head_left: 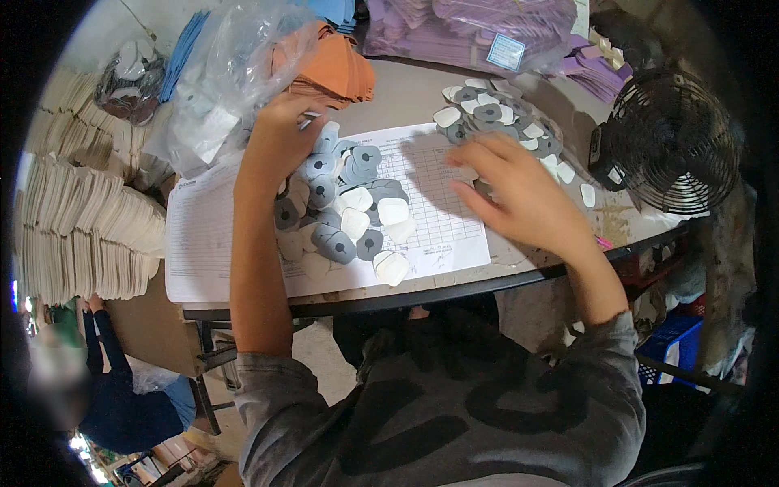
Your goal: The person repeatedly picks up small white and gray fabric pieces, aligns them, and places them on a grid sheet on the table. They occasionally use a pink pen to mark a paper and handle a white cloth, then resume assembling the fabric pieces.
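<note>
My left hand [286, 128] is at the far side of a loose heap of small grey and white rounded pieces [329, 239]. Its fingers are curled, and a pale edge shows between them; what it is I cannot make out. Several grey pieces in the heap carry a dark keyhole-shaped mark. My right hand [519, 191] hovers beside a second pile of the same pieces [499, 114], thumb and fingers apart, slightly blurred, with nothing seen in it. Printed paper sheets [430, 183] lie under the left heap.
Orange sheet pieces [333, 69] and a clear plastic bag [231, 61] are at the back left. Stacks of cream pieces [89, 227] line the left side. Behind are bagged purple pieces [454, 32]. A black fan [673, 142] stands right. Another person [130, 398] is lower left.
</note>
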`<state>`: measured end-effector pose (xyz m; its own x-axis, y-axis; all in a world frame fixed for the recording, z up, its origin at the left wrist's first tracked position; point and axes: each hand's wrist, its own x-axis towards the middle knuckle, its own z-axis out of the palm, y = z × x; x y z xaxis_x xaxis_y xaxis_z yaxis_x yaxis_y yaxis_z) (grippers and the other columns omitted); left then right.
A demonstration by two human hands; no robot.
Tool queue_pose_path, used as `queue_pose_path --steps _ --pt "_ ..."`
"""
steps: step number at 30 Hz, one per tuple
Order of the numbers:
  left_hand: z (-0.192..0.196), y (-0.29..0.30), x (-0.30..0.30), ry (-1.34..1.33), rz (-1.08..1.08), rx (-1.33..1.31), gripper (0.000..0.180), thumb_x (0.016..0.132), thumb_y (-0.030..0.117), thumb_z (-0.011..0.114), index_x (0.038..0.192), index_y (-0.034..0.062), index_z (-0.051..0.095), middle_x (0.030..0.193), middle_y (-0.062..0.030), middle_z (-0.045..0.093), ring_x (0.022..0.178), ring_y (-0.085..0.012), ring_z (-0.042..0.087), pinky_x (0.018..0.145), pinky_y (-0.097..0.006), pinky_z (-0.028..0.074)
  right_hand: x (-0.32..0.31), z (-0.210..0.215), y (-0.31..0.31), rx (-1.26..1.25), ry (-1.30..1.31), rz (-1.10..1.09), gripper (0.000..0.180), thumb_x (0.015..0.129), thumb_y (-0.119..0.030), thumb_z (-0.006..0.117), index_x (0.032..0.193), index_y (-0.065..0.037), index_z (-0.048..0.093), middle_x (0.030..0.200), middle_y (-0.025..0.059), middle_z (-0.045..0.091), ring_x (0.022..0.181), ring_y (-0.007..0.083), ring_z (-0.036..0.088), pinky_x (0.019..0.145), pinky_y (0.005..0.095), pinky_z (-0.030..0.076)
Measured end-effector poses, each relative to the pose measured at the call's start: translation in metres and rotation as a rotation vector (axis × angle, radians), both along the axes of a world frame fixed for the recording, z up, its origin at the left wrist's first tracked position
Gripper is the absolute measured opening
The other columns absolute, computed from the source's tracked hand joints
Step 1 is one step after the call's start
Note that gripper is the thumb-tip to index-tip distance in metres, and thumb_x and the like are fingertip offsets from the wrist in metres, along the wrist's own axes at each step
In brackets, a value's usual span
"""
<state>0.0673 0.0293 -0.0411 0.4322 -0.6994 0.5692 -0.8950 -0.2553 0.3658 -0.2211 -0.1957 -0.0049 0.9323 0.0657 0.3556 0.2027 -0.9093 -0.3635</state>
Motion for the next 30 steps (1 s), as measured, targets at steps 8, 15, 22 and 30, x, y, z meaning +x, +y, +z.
queue_pose_path --steps 8,15,22,30 --pt "0.016 -0.003 -0.011 0.064 0.070 -0.023 0.008 0.096 0.002 0.072 0.102 0.0011 0.077 0.093 -0.0127 0.077 0.082 -0.0254 0.074 0.074 -0.034 0.058 0.105 -0.062 0.039 -0.065 -0.128 0.015 0.024 0.099 -0.024 0.070 0.115 -0.005 0.069 0.125 0.0141 0.064 0.110 0.0366 0.064 0.094 0.0509 0.053" --pt "0.014 -0.015 -0.030 0.629 -0.126 -0.192 0.009 0.101 0.003 0.072 0.110 0.0015 0.075 0.088 -0.0040 0.075 0.083 -0.0098 0.071 0.076 -0.025 0.056 0.097 -0.041 0.023 0.372 -0.147 0.061 0.019 0.094 -0.013 0.076 0.108 -0.004 0.067 0.105 0.0151 0.067 0.103 0.0360 0.064 0.089 0.0468 0.052" --pt "0.019 -0.022 -0.063 0.826 -0.173 -0.127 0.019 0.094 0.007 0.080 0.112 0.0028 0.074 0.097 -0.0091 0.077 0.087 -0.0140 0.072 0.079 -0.027 0.056 0.085 -0.018 0.010 0.435 -0.246 -0.008 0.020 0.093 -0.010 0.076 0.110 -0.005 0.066 0.099 0.0151 0.072 0.094 0.0354 0.070 0.081 0.0432 0.055" --pt "0.025 -0.002 -0.059 0.136 -0.147 0.370 0.031 0.084 0.011 0.087 0.111 0.0032 0.074 0.104 -0.0160 0.075 0.100 -0.0304 0.070 0.092 -0.038 0.054 0.064 0.005 -0.059 -0.030 -0.022 -0.260 0.026 0.095 -0.012 0.075 0.120 -0.009 0.067 0.097 0.0120 0.071 0.095 0.0300 0.067 0.086 0.0438 0.051"
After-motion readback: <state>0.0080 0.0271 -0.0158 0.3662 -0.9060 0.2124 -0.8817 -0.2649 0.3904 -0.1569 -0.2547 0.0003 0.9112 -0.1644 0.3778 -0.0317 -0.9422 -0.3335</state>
